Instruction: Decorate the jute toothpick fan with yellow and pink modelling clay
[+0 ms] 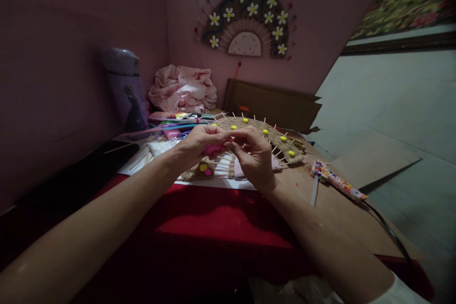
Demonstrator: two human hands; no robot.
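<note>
A half-round woven jute fan piece (256, 129) with wooden sticks and yellow dots lies on the table in front of me. Both hands meet just above its near edge. My left hand (199, 145) is closed, pinching a small pink piece (213, 149). My right hand (253, 154) has its fingers curled and pinched together against the same pink piece. A small jute patch with a yellow and a pink dot (204, 169) lies under my left wrist. White paper (213, 183) lies beneath the work.
A glue gun with a dotted cover (337, 181) and its cable lies right of the hands. Coloured strips (171, 126), a purple flask (126, 88), a pink cloth bundle (182, 88) and cardboard (274, 102) stand behind. A finished flowered fan (245, 21) hangs on the wall. A red cloth (221, 218) covers the table's near part.
</note>
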